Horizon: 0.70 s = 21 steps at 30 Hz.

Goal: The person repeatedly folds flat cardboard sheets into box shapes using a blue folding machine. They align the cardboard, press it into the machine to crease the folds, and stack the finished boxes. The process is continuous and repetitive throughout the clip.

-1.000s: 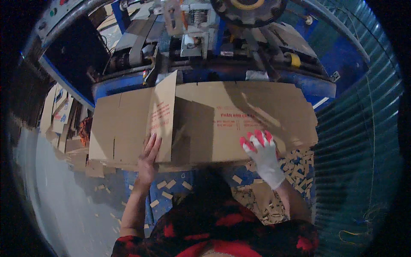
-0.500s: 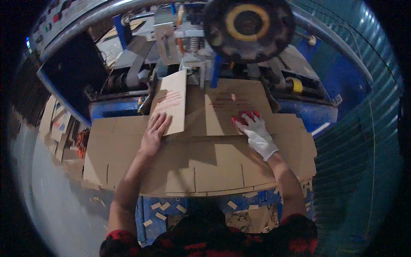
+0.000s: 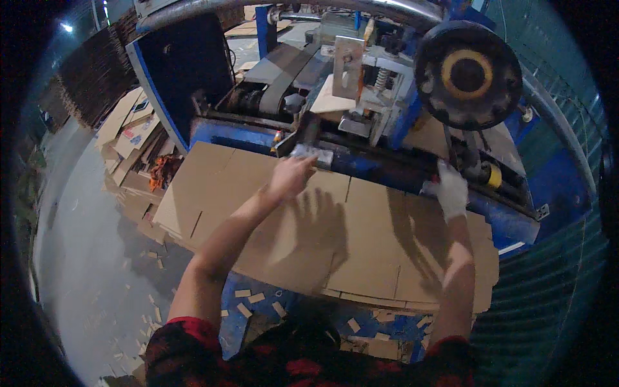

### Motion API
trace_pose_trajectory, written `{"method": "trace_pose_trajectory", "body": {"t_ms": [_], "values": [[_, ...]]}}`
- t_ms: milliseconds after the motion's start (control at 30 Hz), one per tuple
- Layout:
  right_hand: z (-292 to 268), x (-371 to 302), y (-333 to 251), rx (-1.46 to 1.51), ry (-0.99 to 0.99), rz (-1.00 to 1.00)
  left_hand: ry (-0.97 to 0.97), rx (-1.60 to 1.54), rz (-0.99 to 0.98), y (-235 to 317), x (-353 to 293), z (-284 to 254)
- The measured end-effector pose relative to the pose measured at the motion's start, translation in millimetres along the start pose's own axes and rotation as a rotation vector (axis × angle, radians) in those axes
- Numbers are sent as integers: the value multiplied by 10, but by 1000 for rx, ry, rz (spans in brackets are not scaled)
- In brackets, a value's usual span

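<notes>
Floor scrap: small cardboard offcuts (image 3: 248, 303) scattered by the blue machine base.
Left hand (image 3: 290, 177): bare, fingers loose and open, holding nothing, at the far edge of the flat brown corrugated cardboard sheet (image 3: 361, 238).
Sheet: lying flat on the machine's feed table, flaps slotted.
Right hand (image 3: 451, 190): white-gloved, at the sheet's far right edge; grip can't be made out.
Above: black round wheel with yellow ring (image 3: 469, 74).

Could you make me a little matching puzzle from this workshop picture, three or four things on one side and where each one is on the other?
Things:
1. left hand
2. right hand
3. black wheel
4. cardboard scraps

Places:
A. on the floor below the near edge of the flat cardboard sheets
B. gloved in white, at the far right edge of the sheets
C. bare, at the far edge of the sheets by the blue machine
D. high on the machine, upper right

Pairs: 1-C, 2-B, 3-D, 4-A
</notes>
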State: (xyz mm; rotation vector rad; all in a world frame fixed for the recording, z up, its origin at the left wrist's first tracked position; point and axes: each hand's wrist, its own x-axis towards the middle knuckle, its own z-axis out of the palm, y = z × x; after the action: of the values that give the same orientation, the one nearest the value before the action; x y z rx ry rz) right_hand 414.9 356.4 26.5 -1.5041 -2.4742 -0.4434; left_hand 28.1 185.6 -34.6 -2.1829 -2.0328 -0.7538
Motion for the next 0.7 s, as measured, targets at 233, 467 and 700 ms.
{"method": "trace_pose_trajectory", "body": {"t_ms": [233, 467, 700], "values": [[-130, -2160, 269, 93, -42, 226, 58, 516, -927, -801, -2422, -1101], [-556, -3347, 13, -35, -11, 191, -15, 296, -785, -669, -2815, -1273], [-342, -4457, 214, 803, 286, 795, 63, 197, -794, -583, -2841, -1124]]}}
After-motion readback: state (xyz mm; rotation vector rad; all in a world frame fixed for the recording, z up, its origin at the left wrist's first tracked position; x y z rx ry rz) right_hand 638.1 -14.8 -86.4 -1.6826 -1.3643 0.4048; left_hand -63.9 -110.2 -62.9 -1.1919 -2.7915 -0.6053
